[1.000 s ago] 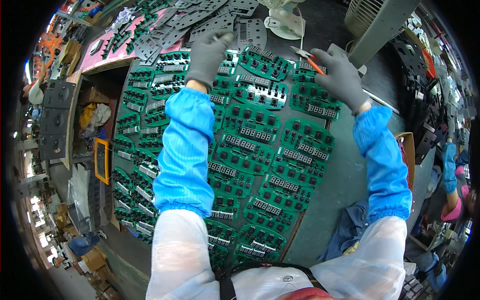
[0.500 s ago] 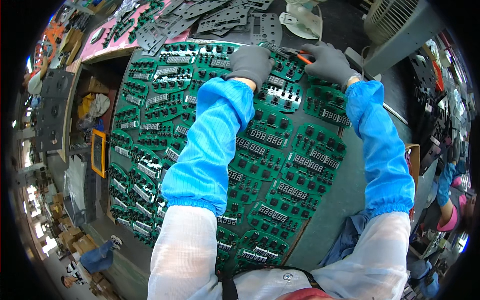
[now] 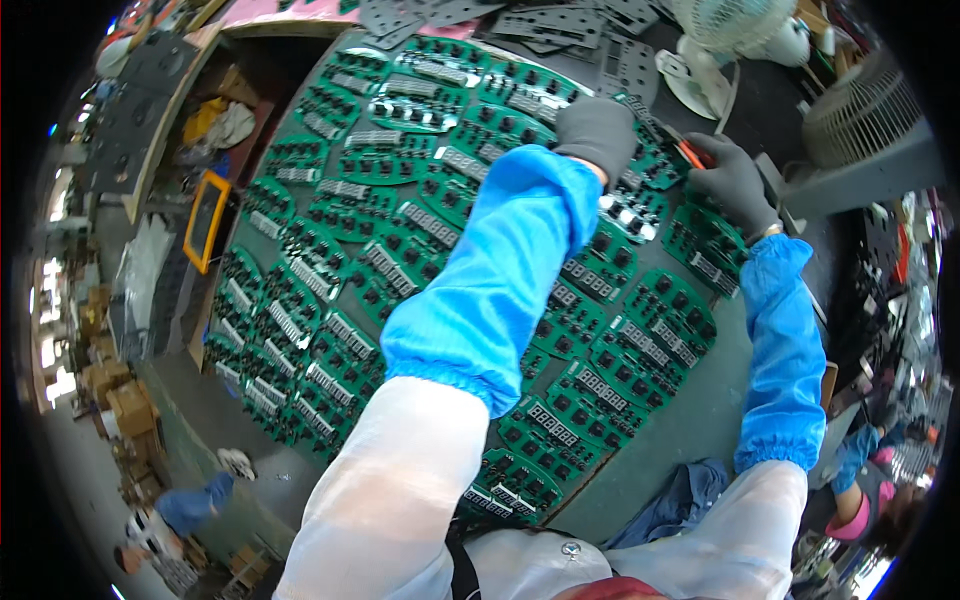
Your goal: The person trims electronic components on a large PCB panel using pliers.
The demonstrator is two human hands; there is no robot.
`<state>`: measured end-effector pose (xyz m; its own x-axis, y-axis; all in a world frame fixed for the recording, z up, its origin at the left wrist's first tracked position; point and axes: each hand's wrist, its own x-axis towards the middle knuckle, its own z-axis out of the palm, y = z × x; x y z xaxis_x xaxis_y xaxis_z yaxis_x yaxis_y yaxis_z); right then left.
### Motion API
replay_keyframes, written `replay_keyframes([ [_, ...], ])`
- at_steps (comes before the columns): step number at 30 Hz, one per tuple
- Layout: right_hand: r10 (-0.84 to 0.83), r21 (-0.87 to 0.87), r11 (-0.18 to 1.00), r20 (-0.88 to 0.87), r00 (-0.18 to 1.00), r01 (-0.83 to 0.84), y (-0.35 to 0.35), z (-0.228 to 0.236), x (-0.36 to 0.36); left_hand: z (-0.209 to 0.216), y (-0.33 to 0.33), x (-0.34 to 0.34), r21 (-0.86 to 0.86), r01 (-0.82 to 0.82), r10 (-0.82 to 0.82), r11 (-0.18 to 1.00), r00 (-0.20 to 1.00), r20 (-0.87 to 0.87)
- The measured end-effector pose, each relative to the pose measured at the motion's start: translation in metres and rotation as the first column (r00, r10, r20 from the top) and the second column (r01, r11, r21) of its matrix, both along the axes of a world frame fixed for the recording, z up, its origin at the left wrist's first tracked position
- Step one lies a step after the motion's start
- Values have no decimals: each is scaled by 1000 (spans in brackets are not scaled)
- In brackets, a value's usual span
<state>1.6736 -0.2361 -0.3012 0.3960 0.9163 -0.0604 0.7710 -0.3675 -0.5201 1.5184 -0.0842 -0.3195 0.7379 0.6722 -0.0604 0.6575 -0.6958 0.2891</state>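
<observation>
My left hand [image 3: 596, 137], in a grey glove, is closed at the left edge of a green circuit board [image 3: 655, 158]; its fingertips are hidden. In my right hand [image 3: 738, 184], also gloved in grey, is a tool with an orange handle [image 3: 691, 154]. The tool's working end lies by the right side of that board and is too small to make out. Below my right hand lies another green circuit board [image 3: 702, 240] with a digit display. Many similar boards [image 3: 388, 270] cover the table to the left and nearer to me.
Flat grey perforated plates [image 3: 628, 72] are piled at the far edge. A white fan [image 3: 735, 22] and a grey-framed fan [image 3: 868, 118] stand at the far right. An orange frame [image 3: 207, 221] leans left of the table [image 3: 672, 432]. Blue cloth [image 3: 680, 497] lies near me; other people are at both sides.
The whole view has turned, so the table and both hands sit farther right and more of the fans shows. Both hands stay at the same board, and the right keeps the orange-handled tool.
</observation>
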Motion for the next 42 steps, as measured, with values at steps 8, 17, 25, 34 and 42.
replay_keyframes([
  [8, 44, 165, 986, -285, 958, 4, -12, 20, -34, 8, 1, 1, -46, 8, -11, 999, 999, -46],
  [17, -96, -193, 967, 339, 936, 169, 44, 27, -37, 9, -2, -4, -21, 14, -15, 1000, 999, -40],
  [25, -204, -313, 900, 314, 927, 304, 59, 28, -35, 11, -5, -3, -52, 0, -2, 999, 999, -38],
  [34, -64, 14, 997, -431, 900, 77, 38, 22, -4, 12, -6, -2, -44, -14, 11, 999, 998, -70],
  [42, -143, -298, 938, 129, 981, 176, 52, 20, -10, 10, -5, -3, -39, 6, -8, 999, 999, -47],
])
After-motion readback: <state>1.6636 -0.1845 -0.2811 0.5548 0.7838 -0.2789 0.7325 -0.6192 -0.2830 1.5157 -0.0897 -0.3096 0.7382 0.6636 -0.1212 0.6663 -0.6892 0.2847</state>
